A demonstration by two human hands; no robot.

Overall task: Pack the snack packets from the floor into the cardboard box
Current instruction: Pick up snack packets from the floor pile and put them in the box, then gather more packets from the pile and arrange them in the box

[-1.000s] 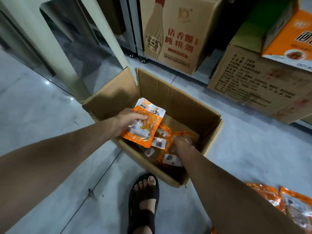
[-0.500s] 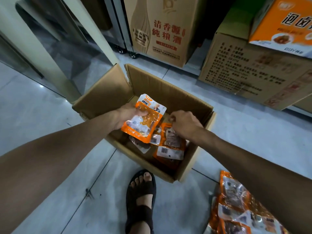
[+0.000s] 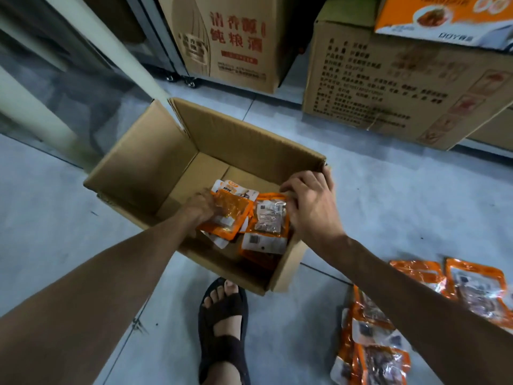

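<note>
Cardboard box: open, frame centre, packets stacked at its right end.
Left hand: fingers gripping an orange packet, lowering it onto the stack.
Right hand: fingers spread loosely, holding nothing, over the right wall.
Floor packets: lower right, unpacked.

The tall brown carton against the back wall carries big red characters that read 清香醇 over 纯粮酒, with a red strip of small print beneath that I can't make out. On the orange-and-white carton stacked at the upper right, "DDY" shows near its lower edge, followed by characters too blurred to read. The wide brown carton under it has rows of black printed lines, illegible from here. The snack packet print is unreadable too.
</note>
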